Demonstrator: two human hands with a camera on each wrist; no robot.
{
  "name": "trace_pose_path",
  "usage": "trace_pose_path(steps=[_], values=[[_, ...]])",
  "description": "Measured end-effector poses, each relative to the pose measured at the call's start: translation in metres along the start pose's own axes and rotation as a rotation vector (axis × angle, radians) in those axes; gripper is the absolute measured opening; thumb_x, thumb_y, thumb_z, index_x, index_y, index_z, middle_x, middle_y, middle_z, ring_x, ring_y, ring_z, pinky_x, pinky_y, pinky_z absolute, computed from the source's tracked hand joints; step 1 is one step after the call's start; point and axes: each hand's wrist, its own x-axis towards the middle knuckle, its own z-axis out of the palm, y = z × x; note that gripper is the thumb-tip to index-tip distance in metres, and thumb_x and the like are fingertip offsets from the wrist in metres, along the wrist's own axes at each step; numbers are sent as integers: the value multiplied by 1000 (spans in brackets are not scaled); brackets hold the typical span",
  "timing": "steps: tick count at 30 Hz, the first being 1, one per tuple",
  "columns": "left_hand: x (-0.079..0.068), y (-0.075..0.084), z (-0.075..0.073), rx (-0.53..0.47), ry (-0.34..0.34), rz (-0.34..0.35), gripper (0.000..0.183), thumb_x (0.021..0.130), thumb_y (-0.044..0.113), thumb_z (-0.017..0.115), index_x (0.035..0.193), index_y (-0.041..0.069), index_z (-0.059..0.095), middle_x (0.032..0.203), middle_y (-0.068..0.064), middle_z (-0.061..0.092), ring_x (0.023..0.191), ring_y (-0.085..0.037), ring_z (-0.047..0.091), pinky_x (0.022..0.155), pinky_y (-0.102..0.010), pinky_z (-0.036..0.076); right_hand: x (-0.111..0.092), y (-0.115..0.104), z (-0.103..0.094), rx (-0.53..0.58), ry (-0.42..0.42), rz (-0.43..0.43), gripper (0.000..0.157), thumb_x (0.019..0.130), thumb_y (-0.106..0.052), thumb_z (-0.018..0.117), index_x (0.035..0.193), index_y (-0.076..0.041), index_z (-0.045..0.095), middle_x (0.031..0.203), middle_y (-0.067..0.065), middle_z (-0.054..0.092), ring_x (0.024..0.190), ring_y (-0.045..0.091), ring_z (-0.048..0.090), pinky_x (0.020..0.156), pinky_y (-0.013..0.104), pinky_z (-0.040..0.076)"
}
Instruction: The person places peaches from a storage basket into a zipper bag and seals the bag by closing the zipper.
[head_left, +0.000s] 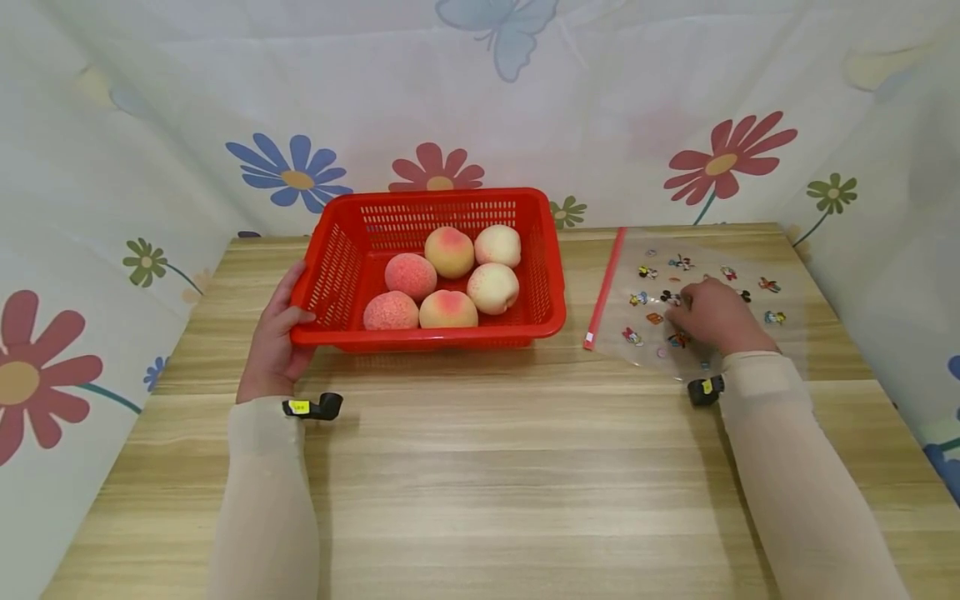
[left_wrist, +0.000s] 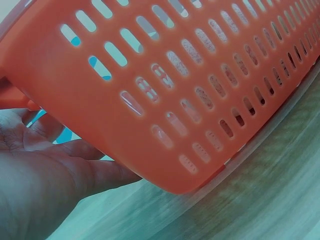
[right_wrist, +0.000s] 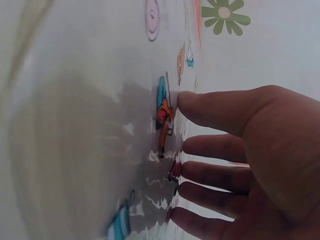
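Observation:
At the left end of the red plastic basket, my left hand grips the rim, thumb over the edge. In the left wrist view its fingers meet the basket's slotted wall. Several peaches, some pink and some pale cream, lie in the basket. My right hand rests its fingertips on a clear zip bag printed with small cartoon figures and edged by a red zip strip. From the right wrist, those fingers look fairly straight and spread against the film.
A wood-grain table carries both things, basket at back centre and bag at back right. Behind and beside it hang white cloths printed with flowers and a butterfly. Small black cameras are strapped at both wrists.

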Motion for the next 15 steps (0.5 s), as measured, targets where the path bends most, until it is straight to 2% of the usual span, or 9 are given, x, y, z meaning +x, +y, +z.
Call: trace_pose_path(steps=[8,15], values=[[0,-1,-2,-13,-9,1,73,92,-13,31,151,31,33,160,-5,23,141,-32,28,97,-40,46,4,-2,-3,4,-28,-6,40,91,-25,61,114,7,63,96,21,63,81,30,53,72,45,48],[0,-1,-2,-7,-9,5,73,92,-13,31,151,31,33,159,-5,22,143,-33,26,98,-40,44,7,1,-4,10,-17,-53,43,90,-22,62,120,10,60,103,26,63,81,31,54,70,45,49]])
